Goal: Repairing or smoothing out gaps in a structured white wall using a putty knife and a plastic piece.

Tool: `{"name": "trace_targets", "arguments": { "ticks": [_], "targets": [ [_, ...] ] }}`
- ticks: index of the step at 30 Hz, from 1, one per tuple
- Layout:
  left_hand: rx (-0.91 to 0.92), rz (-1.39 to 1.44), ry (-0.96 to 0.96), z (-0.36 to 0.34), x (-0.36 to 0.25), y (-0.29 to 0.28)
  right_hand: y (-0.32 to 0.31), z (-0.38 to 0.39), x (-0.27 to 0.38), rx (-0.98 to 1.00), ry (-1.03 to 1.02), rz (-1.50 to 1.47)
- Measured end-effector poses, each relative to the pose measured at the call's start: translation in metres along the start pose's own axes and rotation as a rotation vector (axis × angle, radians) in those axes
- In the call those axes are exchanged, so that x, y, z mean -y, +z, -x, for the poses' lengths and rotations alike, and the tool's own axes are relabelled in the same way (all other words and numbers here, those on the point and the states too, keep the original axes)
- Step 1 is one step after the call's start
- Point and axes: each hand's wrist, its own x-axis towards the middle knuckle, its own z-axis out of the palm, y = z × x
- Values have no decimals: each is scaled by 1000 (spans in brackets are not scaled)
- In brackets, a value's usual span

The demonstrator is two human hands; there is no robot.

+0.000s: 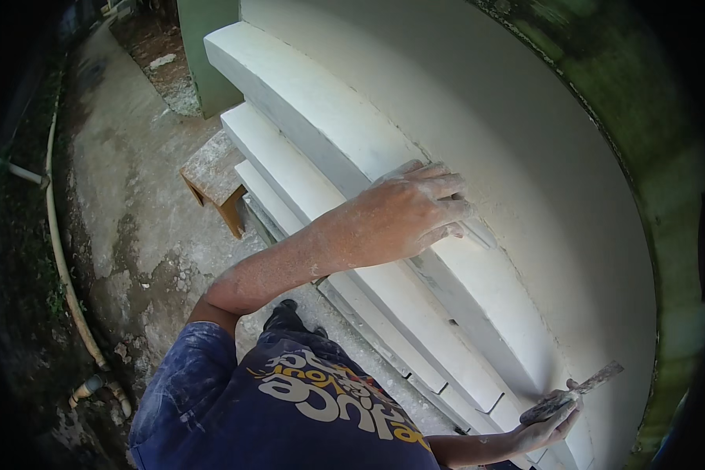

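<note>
My left hand (423, 205), coated in white dust, reaches across to the top white ledge (313, 94) where it meets the white wall. Its fingers are closed over a pale flat piece (480, 233) pressed to the ledge; only an edge shows, so its kind is unclear. Lower right, beside the wall, my right hand (556, 421) holds a putty knife (599, 376). The blade is smeared grey and points up and to the right, away from my body. Most of the handle is hidden in the dusty palm.
White ledges (282, 149) step down below the top one toward my feet. A dusty wooden bench (215, 168) stands on the stained concrete path (125, 157). A pale pipe (59, 243) runs along the left. A mossy green band (611, 94) borders the wall (540, 172).
</note>
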Motion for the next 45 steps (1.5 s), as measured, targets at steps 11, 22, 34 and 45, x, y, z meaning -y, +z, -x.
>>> {"name": "trace_targets", "arguments": {
  "ticks": [11,22,34,45],
  "targets": [
    [-252,-155,-446,21,41,-37,-27,-16,-11,0,-282,-107],
    [-625,-272,-834,-44,47,-3,-27,-17,-32,-225,-279,-48],
    [-480,-97,-722,-15,82,-13,-21,-14,-28,-250,-270,-64],
    [-634,26,-711,-58,53,-1,-25,-14,-62,-326,-201,-171]
  ]
}}
